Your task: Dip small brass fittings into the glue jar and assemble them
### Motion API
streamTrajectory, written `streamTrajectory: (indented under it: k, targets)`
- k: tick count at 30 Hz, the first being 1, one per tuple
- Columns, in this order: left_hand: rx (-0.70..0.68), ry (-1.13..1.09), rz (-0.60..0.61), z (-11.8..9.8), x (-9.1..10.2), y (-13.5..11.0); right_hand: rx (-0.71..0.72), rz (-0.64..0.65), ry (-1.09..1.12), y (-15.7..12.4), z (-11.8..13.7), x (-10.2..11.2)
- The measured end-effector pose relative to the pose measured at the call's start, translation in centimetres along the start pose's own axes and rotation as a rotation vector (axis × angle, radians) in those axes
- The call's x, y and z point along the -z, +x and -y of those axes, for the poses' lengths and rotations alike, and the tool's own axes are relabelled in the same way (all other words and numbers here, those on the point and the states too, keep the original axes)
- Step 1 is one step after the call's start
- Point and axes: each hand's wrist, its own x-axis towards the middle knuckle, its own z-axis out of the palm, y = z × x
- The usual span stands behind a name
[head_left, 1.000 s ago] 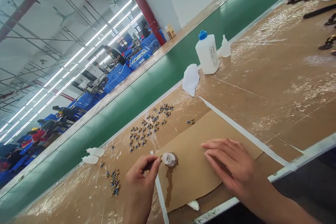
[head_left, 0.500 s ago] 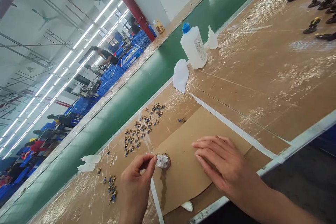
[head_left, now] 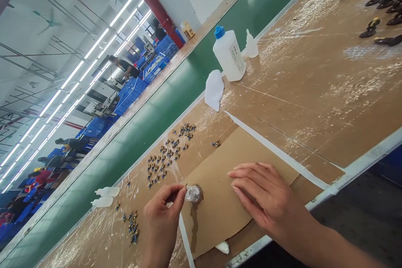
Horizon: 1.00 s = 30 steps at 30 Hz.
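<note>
Tiny dark part (head_left: 185,185) is being pinched between the left hand's (head_left: 163,213) fingertips just above a clear jar (head_left: 193,194) on brown cardboard (head_left: 220,213), while the open right hand (head_left: 266,197) is resting flat on that cardboard.

Small blue-and-brass parts (head_left: 163,161) obstruct passage beyond the left hand (head_left: 161,222)

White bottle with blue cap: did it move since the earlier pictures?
No. The bottle keeps its place beside the small dropper bottle; only the camera view shifted.
</note>
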Motion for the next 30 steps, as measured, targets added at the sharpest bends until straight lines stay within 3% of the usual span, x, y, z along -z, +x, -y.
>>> streamTrajectory:
  k: [5, 10, 14, 17, 19, 24, 30]
  targets:
    - [0.011, 0.046, 0.001, -0.1, 0.3, -0.1, 0.008, -0.006, -0.008, 0.0, 0.0, 0.0]
    - [0.04, 0.028, -0.036, 0.3, 2.1, -1.5, 0.03, -0.033, -0.02, -0.1, -0.1, 0.1]
    - [0.18, -0.051, -0.277, 2.3, 3.4, -4.2, 0.058, -0.034, -0.036, -0.3, -0.3, 0.2]
    - [0.319, -0.202, -0.441, 4.7, 3.1, -6.2, 0.086, -0.022, -0.038, -0.4, -0.5, 0.1]
    - [0.392, -0.309, -0.481, 6.3, 2.5, -7.2, 0.102, -0.011, -0.043, -0.3, -0.6, -0.1]
    - [0.485, -0.457, -0.481, 9.0, 1.3, -8.5, 0.113, 0.028, -0.041, -0.5, 0.2, -0.4]
    - [0.495, -0.453, -0.39, 9.5, 1.6, -8.5, 0.095, 0.08, 0.027, -1.2, 1.5, -1.4]
